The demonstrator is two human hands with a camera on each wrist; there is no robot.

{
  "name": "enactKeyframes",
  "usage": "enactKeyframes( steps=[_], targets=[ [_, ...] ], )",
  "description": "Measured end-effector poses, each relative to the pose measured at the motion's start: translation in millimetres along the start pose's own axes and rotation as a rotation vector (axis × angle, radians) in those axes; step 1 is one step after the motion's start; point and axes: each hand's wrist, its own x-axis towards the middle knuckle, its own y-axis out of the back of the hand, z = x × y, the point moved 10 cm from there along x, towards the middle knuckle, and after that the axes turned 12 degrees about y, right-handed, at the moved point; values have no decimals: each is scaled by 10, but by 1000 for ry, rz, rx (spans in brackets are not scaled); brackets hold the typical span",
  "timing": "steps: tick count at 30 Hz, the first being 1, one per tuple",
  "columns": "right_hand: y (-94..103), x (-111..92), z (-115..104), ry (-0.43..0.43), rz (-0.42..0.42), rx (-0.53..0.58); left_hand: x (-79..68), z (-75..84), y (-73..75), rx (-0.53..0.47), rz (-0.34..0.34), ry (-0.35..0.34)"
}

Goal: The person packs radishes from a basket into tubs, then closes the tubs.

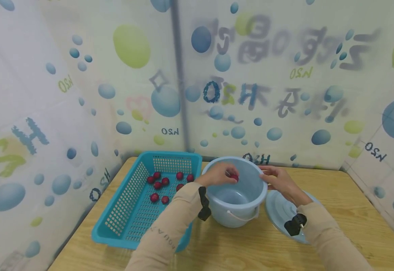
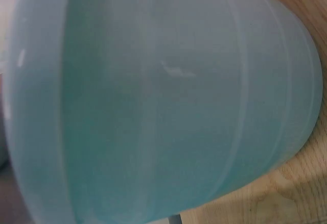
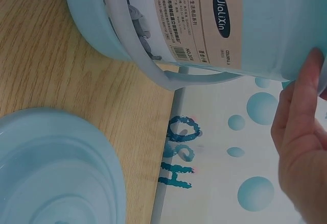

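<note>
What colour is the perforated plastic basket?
The perforated plastic basket is turquoise blue, clearest in the head view.

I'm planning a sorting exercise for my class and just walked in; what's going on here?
A person's left hand pinches a small red round item, perhaps a fruit, at the mouth of a light-blue bucket. The right hand holds the bucket's rim. To the left, more red items lie in a blue basket. The lid is off, lying on the wooden table to the bucket's right.
</note>
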Motion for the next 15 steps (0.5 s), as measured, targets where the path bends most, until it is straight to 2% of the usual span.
enactKeyframes(
  steps=[7, 15],
  targets=[
    [3, 0, 4, -2, 1, -8, 67, -78, -87, 18, -50, 61],
    [1, -2, -1, -4, 4, -7, 143, -195, -145, 28, -64, 125]
  ],
)
